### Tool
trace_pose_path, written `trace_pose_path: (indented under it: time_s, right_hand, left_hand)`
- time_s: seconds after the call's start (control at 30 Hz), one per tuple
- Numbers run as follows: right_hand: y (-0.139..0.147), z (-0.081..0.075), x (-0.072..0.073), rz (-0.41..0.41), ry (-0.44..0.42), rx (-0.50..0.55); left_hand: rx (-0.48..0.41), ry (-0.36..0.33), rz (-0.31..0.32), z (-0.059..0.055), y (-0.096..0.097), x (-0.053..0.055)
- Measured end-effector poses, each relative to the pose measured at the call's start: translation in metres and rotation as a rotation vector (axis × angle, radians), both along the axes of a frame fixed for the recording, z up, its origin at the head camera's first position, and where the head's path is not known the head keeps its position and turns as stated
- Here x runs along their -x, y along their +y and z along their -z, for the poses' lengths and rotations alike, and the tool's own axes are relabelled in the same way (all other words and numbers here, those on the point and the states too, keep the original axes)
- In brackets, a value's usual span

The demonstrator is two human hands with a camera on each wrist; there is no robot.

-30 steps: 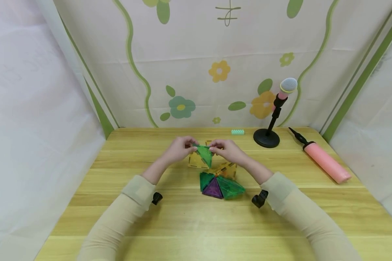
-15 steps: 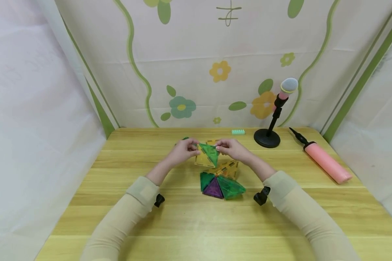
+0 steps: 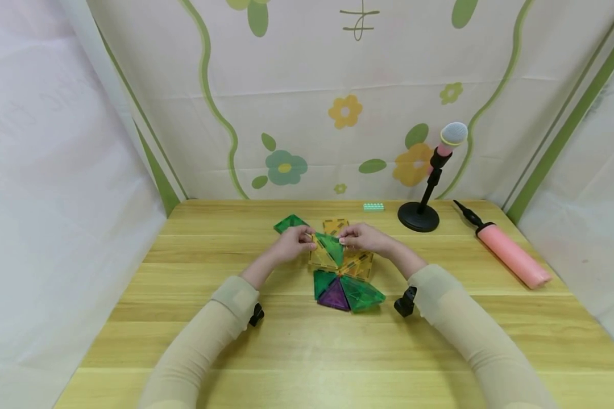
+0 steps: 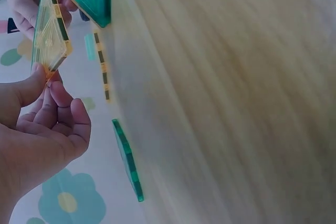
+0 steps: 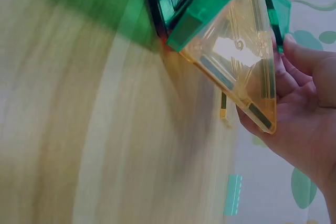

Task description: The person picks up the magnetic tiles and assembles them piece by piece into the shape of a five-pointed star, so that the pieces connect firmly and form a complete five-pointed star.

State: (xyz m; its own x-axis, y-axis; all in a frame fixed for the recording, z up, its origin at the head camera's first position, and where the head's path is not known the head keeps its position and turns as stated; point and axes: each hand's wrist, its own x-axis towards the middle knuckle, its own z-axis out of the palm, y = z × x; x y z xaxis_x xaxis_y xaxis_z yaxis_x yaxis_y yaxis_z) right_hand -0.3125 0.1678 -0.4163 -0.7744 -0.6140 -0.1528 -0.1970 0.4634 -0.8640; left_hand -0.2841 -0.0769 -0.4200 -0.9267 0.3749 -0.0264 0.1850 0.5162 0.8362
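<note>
My left hand (image 3: 293, 244) pinches the left corner of a pair of joined magnetic tiles: a yellow triangle (image 4: 54, 40) and a green triangle (image 3: 332, 247). The right hand (image 3: 364, 237) pinches the green tile's right corner, thumb against it in the right wrist view. Close by, the pair's lower edge overlaps a cluster of tiles in the head view. That cluster has a purple triangle (image 3: 335, 295), green triangles (image 3: 362, 294) on either side of it, and a slanted yellow triangle (image 5: 239, 51) behind, close to the right palm.
Behind the hands lie a loose green tile (image 3: 289, 222) and a yellow tile (image 3: 335, 226) on the wooden table (image 3: 297, 358). Farther back are a mint toy brick (image 3: 373, 207), a microphone on a stand (image 3: 427, 190) and a pink hand pump (image 3: 511, 253) at right.
Both hands carry the joined tiles rightward, then slightly down toward the cluster. The loose green tile behind the left hand has come into view; the cluster stays put.
</note>
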Motion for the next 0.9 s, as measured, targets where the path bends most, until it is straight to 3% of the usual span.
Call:
trace_pose_path:
  time_s: [0.4, 0.7, 0.9]
  right_hand:
    - [-0.003, 0.005, 0.008, -0.037, -0.041, -0.086]
    - [-0.002, 0.012, 0.013, -0.056, 0.013, -0.205]
    - [-0.003, 0.017, 0.013, -0.098, 0.057, -0.272]
  left_hand:
    - [0.047, -0.035, 0.034, 0.009, -0.002, 0.008]
    - [0.090, -0.078, 0.030, 0.015, 0.006, 0.012]
    - [0.143, -0.058, 0.050, 0.017, 0.010, 0.013]
